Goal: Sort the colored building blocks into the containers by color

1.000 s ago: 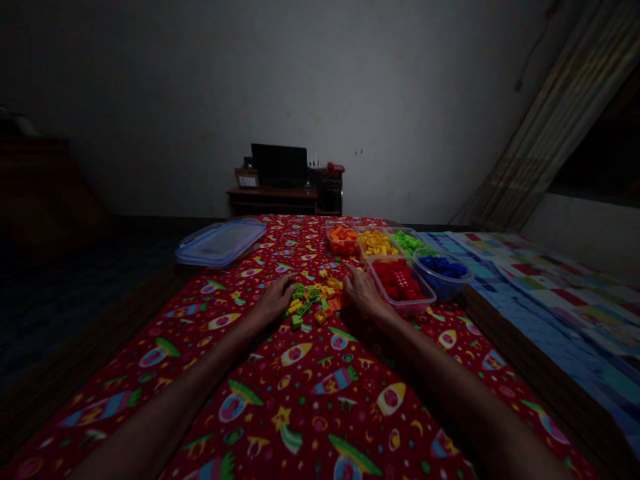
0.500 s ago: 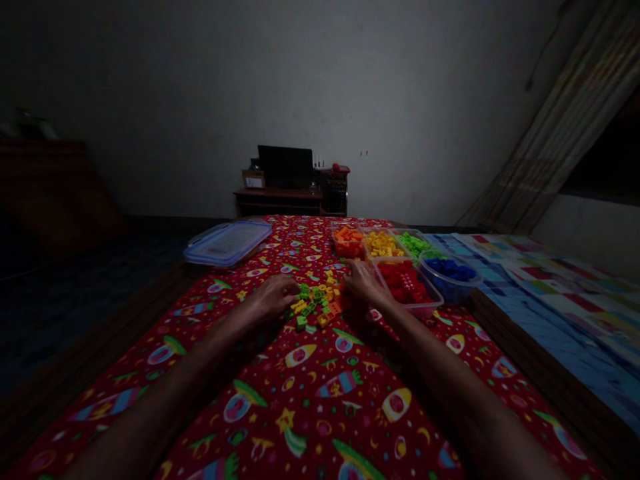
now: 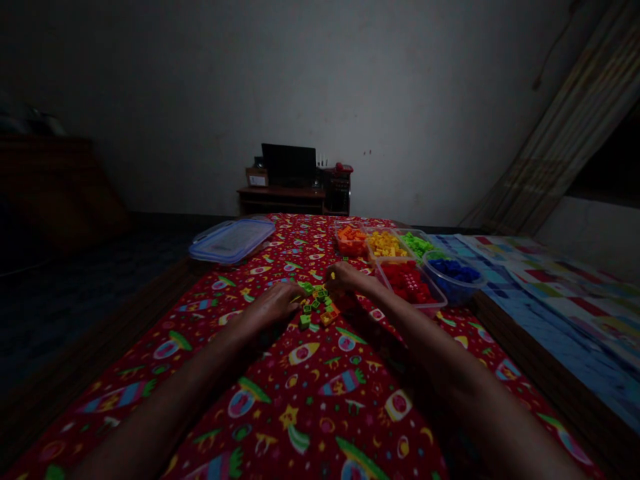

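A small pile of green, yellow and orange toy building bricks (image 3: 316, 303) lies on the red patterned cloth between my hands. My left hand (image 3: 281, 301) is at the pile's left edge, its fingers bent and closed on what looks like a yellow brick at the tips. Just above the right side of the pile is my right hand (image 3: 344, 277), with thumb and fingers pinched on a yellow toy brick (image 3: 333, 275). The right hand's other fingers are partly hidden, and dim light blurs the details.
Right of the pile stands a clear divided box (image 3: 434, 308) with orange, yellow, green and red bricks in its compartments. Beside it is a round tub (image 3: 467, 288) of blue bricks. A blue-rimmed lid (image 3: 233, 241) lies at the far left of the cloth (image 3: 320, 413).
My right hand has moved left, from beside the divided box to over the pile, and now pinches a yellow brick. Fewer yellow bricks show in the pile. The view has shifted slightly.
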`<action>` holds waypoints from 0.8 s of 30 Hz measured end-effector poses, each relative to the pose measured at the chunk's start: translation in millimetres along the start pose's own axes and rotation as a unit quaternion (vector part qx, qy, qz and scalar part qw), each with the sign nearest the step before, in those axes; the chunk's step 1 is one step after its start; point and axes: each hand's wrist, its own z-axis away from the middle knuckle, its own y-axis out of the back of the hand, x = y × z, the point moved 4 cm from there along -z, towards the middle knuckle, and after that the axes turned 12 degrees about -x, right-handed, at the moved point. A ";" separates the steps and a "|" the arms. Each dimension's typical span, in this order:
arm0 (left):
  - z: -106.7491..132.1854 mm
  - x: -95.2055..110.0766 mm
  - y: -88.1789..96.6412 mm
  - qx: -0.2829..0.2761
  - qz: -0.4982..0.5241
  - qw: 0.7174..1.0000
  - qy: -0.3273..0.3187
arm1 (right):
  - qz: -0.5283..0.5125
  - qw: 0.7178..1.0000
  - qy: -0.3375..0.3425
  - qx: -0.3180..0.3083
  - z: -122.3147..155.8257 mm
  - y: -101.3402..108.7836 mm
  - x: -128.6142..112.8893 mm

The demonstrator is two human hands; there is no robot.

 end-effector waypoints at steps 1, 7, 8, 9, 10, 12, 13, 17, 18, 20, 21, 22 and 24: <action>-0.5 -0.3 1.8 0.005 0.009 1.000 0.003 | -0.002 1.000 0.006 0.012 2.7 2.1 1.2; -4.1 8.9 14.7 0.056 0.130 0.989 0.036 | 0.001 0.997 0.065 0.050 27.8 17.0 6.8; -4.6 9.9 16.0 0.063 0.153 0.985 0.042 | 0.015 0.996 0.071 0.042 31.6 16.8 5.0; -4.9 10.3 16.7 0.070 0.178 0.980 0.049 | 0.030 0.996 0.076 0.032 34.7 15.4 2.1; -5.1 9.9 16.8 0.074 0.207 0.974 0.058 | 0.046 0.996 0.079 0.019 36.9 12.8 -1.5; -4.7 7.6 14.6 0.073 0.283 0.953 0.081 | 0.076 0.994 0.074 -0.018 37.6 4.6 -9.3; -4.0 6.2 13.0 0.073 0.328 0.938 0.090 | 0.092 0.993 0.066 -0.037 36.2 -0.2 -12.6; -0.5 0.2 6.8 0.109 0.503 0.848 0.124 | 0.154 0.985 0.040 -0.065 23.3 -16.2 -19.0; 0.1 -1.5 4.9 0.120 0.537 0.824 0.137 | 0.164 0.984 0.038 -0.057 19.5 -18.9 -18.8; 0.3 -3.9 1.2 0.130 0.590 0.781 0.160 | 0.174 0.983 0.036 -0.033 13.3 -23.6 -17.4; 0.1 -4.4 -0.2 0.131 0.607 0.766 0.165 | 0.177 0.983 0.037 -0.021 11.4 -25.5 -16.8; -0.2 -4.3 -1.2 0.131 0.619 0.756 0.166 | 0.178 0.983 0.041 -0.008 10.4 -26.7 -16.3; -0.4 -3.8 -1.8 0.137 0.630 0.748 0.160 | 0.170 0.984 0.054 0.017 10.9 -26.7 -15.8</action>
